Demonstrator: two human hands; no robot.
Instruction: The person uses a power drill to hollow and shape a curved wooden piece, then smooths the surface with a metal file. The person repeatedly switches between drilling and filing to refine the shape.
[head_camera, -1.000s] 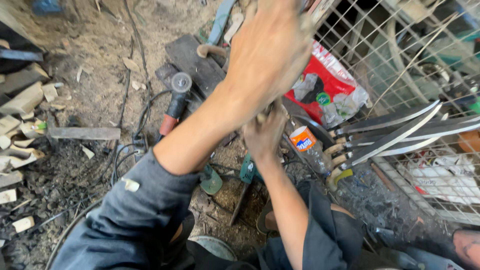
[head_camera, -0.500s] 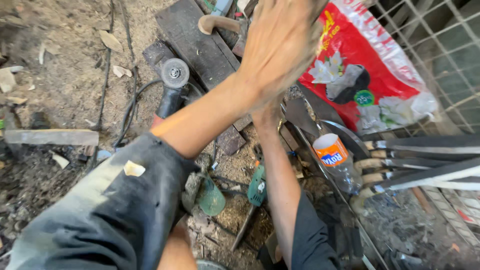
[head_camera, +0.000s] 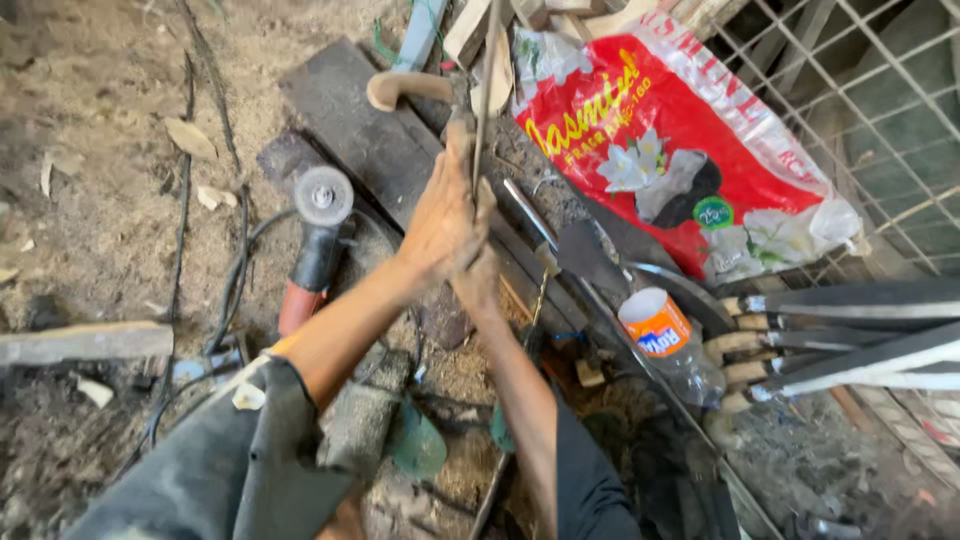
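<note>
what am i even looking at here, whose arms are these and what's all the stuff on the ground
The picture comes from a camera worn on a person's head, looking down, so the two arms are that person's own. Both hands meet in the middle: the left hand and the right hand grip a thin dark metal blade held upright. Below is a dirt workshop floor. On it lie an angle grinder with its cable, a dark wooden plank, a red printed sack, a plastic bottle with an orange label, and a row of finished blades with wooden handles at the right.
</note>
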